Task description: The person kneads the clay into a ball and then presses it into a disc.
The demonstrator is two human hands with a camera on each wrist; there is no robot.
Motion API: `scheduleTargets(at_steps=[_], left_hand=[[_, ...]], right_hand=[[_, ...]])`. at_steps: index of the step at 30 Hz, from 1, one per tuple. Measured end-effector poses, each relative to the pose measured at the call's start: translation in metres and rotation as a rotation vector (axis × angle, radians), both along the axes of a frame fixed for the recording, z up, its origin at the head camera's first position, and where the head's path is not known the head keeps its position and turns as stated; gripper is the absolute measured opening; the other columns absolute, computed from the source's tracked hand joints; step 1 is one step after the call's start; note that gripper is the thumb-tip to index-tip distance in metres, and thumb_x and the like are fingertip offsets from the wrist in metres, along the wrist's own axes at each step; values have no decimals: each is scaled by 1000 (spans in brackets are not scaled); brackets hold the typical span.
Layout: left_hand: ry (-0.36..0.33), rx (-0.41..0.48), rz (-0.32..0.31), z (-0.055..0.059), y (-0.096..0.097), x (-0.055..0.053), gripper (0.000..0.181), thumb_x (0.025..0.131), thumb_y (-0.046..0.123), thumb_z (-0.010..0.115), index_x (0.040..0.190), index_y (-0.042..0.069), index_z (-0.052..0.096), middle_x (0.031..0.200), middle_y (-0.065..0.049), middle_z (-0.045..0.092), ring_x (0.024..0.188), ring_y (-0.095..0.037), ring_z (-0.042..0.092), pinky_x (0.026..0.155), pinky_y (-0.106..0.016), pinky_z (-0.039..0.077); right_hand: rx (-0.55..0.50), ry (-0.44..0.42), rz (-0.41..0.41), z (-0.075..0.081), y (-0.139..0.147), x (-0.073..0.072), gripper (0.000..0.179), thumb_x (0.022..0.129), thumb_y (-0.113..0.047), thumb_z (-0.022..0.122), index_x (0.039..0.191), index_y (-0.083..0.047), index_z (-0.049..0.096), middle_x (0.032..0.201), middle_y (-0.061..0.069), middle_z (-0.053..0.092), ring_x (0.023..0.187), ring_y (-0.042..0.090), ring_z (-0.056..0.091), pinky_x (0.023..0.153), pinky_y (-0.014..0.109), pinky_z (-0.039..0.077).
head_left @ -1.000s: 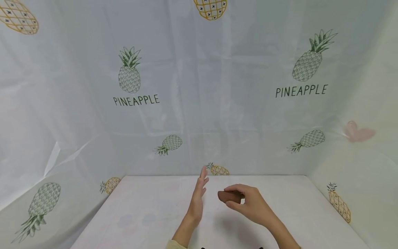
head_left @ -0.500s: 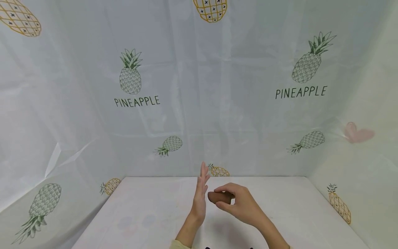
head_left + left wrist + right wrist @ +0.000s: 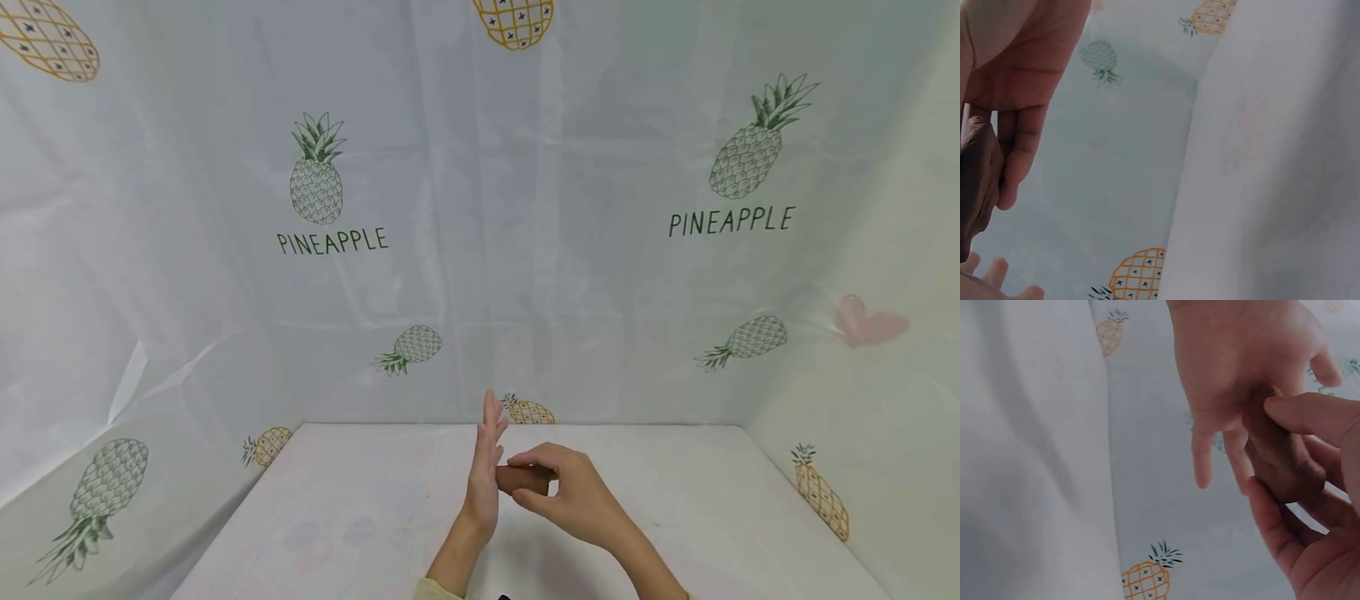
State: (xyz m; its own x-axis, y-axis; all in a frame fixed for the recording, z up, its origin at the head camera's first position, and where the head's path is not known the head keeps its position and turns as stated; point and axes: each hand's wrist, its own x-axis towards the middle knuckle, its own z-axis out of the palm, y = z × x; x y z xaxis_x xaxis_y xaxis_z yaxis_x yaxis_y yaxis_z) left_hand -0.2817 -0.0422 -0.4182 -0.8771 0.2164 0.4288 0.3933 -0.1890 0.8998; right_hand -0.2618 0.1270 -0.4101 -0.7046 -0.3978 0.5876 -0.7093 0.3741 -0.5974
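Observation:
Between my thumb and fingers, my right hand [image 3: 577, 493] grips a brown lump of what looks like modelling clay [image 3: 523, 480], held above the table. The left hand [image 3: 482, 490] stands upright with straight fingers, its palm turned toward the lump. In the right wrist view, one end of the smooth, creased clay [image 3: 1282, 456] is right at the left palm [image 3: 1235, 369]. Only part of the clay [image 3: 977, 181] shows at the left edge of the left wrist view, where the right hand's fingers curl around its side.
A white table [image 3: 360, 483] with faint coloured stains lies below both hands. Hanging cloth [image 3: 480, 208] printed with pineapples and lettering encloses the back and sides. The table's back edge meets this cloth just beyond the left fingertips.
My right hand has moved left with the clay, bringing its end to the left palm. The left hand has shifted slightly right and kept its upright pose.

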Motion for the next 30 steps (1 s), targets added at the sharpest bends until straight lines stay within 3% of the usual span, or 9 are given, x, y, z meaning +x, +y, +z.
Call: scheduleTargets(at_steps=[5, 10, 14, 17, 22, 24, 27, 30], left_hand=[[0, 25, 17, 0, 2, 2, 59, 113, 52, 6, 171, 41, 0, 179, 0, 6, 162, -32, 14, 125, -73, 1], [12, 38, 38, 0, 2, 2, 60, 113, 52, 5, 170, 40, -4, 179, -1, 1, 163, -34, 12, 125, -73, 0], [9, 47, 49, 1, 3, 3, 60, 113, 53, 4, 170, 40, -6, 179, 1, 0, 163, -34, 12, 125, -72, 1], [6, 46, 55, 2, 4, 5, 59, 113, 53, 4, 170, 41, -6, 178, 3, -1, 163, -32, 13, 127, -70, 3], [9, 39, 52, 4, 6, 7, 60, 112, 52, 4, 169, 40, -9, 178, 3, -3, 163, -31, 13, 127, -69, 3], [7, 42, 46, 4, 7, 7, 60, 112, 52, 4, 170, 39, -9, 178, 4, -4, 163, -31, 12, 127, -69, 2], [3, 41, 31, 3, 12, 10, 60, 112, 52, 5, 170, 39, -9, 178, 6, -6, 163, -29, 11, 128, -68, 2], [3, 39, 10, 1, 18, 12, 59, 113, 50, 5, 169, 42, -8, 177, 9, -7, 164, -26, 10, 128, -66, 1]], right_hand=[[-57, 31, 1, -4, -4, -2, 41, 88, -6, 87, 124, -22, 76, 114, -11, 74, 98, 8, 71, 82, 28, 61], [-143, -27, 21, -9, -8, -3, 42, 92, -7, 83, 131, -19, 73, 117, -6, 72, 102, 11, 68, 83, 28, 60], [-150, -40, 28, -13, -11, -2, 46, 96, -10, 78, 140, -19, 67, 117, -3, 69, 104, 13, 64, 86, 27, 56], [-154, -60, 19, -14, -12, -2, 54, 97, -11, 77, 148, -17, 59, 116, -1, 67, 100, 12, 63, 84, 26, 54], [-202, -169, 28, -13, -14, 1, 72, 99, -9, 74, 162, -15, 39, 115, 8, 64, 89, 11, 64, 75, 24, 55], [-243, -221, -2, -11, -17, 3, 74, 100, -8, 70, 164, -16, 34, 111, 9, 62, 90, 13, 65, 77, 24, 55], [-341, -309, -116, -7, -26, 7, 65, 104, -13, 60, 163, -19, 33, 102, 5, 60, 91, 15, 62, 85, 27, 53], [-490, -384, -224, -3, -33, 8, 43, 106, -21, 50, 148, -16, 46, 97, 5, 61, 94, 17, 61, 93, 31, 46]])
